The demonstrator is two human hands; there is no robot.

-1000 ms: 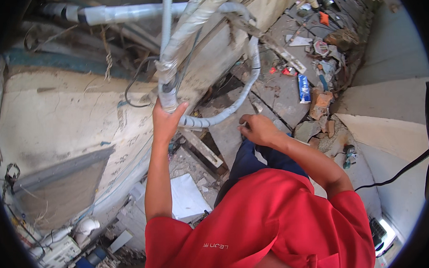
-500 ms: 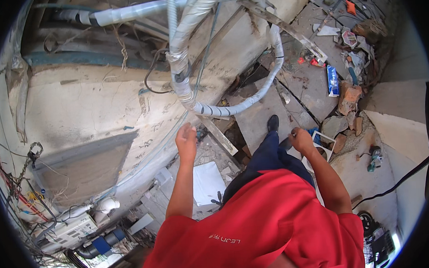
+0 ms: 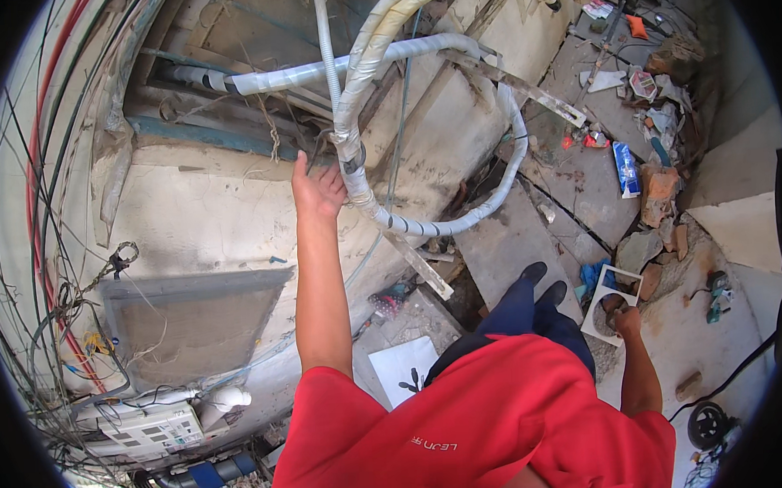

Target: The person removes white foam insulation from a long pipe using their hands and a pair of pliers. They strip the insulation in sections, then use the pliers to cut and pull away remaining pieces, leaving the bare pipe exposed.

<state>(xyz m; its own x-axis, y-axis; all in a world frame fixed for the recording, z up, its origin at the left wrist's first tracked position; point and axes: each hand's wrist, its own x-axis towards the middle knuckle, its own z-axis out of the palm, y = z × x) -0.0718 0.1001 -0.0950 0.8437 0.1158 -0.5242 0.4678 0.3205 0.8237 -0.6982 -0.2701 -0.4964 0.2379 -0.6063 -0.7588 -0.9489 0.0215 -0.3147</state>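
Note:
My left hand point(image 3: 319, 190) is raised in front of the wall, palm up with its fingers spread. It is close beside a bundle of silver-wrapped pipes point(image 3: 349, 145), and I cannot tell whether the fingertips touch it. My right hand point(image 3: 623, 318) hangs low on the right. In the picture it overlaps a white rectangular frame with a round opening point(image 3: 598, 315) that lies on the ground. The fingers there are dark and partly hidden, so their pose is unclear. The wrapped pipe bends down and loops back up past a metal bracket point(image 3: 533, 94).
A second metal bracket point(image 3: 422, 264) juts from the wall below the pipe. Broken bricks point(image 3: 661, 189), a blue box point(image 3: 626, 169) and scraps litter the ground at right. Cables point(image 3: 35, 190) hang at far left. A white sheet point(image 3: 402, 366) lies near my legs.
My left hand has risen toward the wrapped pipes and spread its fingers. My right hand has moved outward and down. The view has shifted, and both feet now show side by side.

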